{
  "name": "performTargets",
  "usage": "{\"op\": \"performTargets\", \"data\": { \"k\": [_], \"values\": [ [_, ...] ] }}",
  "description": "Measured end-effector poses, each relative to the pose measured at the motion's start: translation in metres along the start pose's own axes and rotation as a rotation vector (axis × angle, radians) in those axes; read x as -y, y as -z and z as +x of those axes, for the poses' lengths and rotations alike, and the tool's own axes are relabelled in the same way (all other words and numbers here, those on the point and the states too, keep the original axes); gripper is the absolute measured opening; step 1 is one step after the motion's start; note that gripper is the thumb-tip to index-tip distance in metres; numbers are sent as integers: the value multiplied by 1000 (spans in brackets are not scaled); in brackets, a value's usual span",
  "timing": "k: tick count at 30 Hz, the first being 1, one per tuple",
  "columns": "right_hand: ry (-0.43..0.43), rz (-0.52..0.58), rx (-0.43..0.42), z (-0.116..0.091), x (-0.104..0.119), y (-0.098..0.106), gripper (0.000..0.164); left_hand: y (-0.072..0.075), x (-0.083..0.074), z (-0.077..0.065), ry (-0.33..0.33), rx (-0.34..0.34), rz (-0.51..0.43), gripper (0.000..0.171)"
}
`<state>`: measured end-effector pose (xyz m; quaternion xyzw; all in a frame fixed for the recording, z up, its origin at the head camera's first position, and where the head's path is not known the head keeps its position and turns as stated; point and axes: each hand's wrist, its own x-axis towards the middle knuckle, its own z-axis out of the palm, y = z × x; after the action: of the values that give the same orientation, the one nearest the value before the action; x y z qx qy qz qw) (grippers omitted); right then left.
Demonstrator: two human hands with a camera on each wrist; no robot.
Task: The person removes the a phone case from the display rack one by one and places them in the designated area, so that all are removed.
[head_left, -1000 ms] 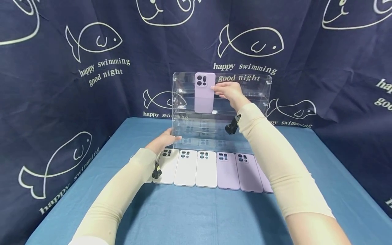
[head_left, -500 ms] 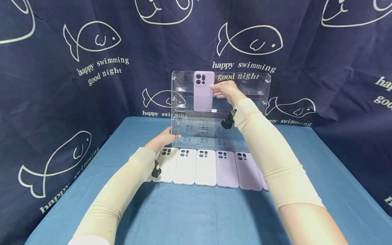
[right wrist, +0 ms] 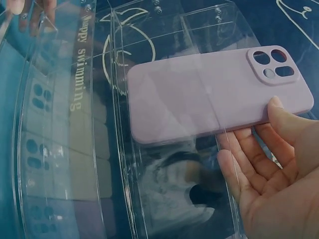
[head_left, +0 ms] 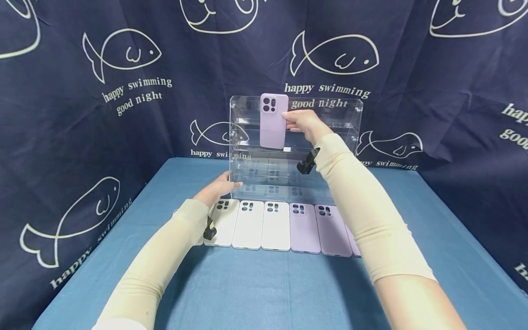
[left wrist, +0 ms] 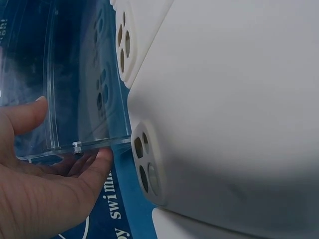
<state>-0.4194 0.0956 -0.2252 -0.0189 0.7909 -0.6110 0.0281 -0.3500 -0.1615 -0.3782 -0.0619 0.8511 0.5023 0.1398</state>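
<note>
My right hand (head_left: 305,122) pinches the right edge of an upright light purple phone case (head_left: 272,126), near its camera cutouts. In the right wrist view, the thumb lies on the back of the case (right wrist: 189,94) and the other fingers are beneath its edge. Its lower half sits behind a clear panel of the tiered acrylic display rack (head_left: 315,182). My left hand (head_left: 216,190) grips the rack's left side low down. In the left wrist view, the thumb is on one side of the clear wall (left wrist: 52,99) and the fingers are on the other.
White phone cases (head_left: 247,231) and purple phone cases (head_left: 305,233) lie in a row on the blue cloth before the rack. My right forearm (head_left: 371,211) partly covers the rightmost purple one. A dark blue fish-print curtain (head_left: 198,55) hangs behind.
My right wrist has shifted slightly left and up over the past second. Lately the purple case has risen a little against the rack. The left hand keeps its grip on the side.
</note>
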Motion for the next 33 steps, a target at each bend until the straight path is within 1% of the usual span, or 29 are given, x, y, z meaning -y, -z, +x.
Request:
{"op": "performTargets", "data": {
  "k": [3,6,11,14,18,21,23,27,29,33],
  "values": [
    [11,5,40,-1,1,3,45,0,0,1,21,6,11,79],
    [9,42,51,-3,0,4,44,-1,1,2,44,13,20,80],
    [23,131,18,-8,2,8,41,-1,2,2,20,14,5,79],
    [41,159,4,-9,4,9,40,0,2,2,13,14,-1,79],
    [73,205,-9,-12,10,12,39,2,2,2,2,14,8,79],
    [110,259,-12,-15,16,16,40,2,0,2,-10,14,11,79],
    [128,285,-12,-18,20,18,40,2,0,2,-7,16,12,79],
    [156,291,-22,-23,26,23,40,3,0,3,8,23,13,80],
    [171,272,-28,-26,27,25,40,3,0,3,11,25,7,80],
    [192,271,-41,-29,30,30,38,3,1,4,1,28,5,79]
  ]
}}
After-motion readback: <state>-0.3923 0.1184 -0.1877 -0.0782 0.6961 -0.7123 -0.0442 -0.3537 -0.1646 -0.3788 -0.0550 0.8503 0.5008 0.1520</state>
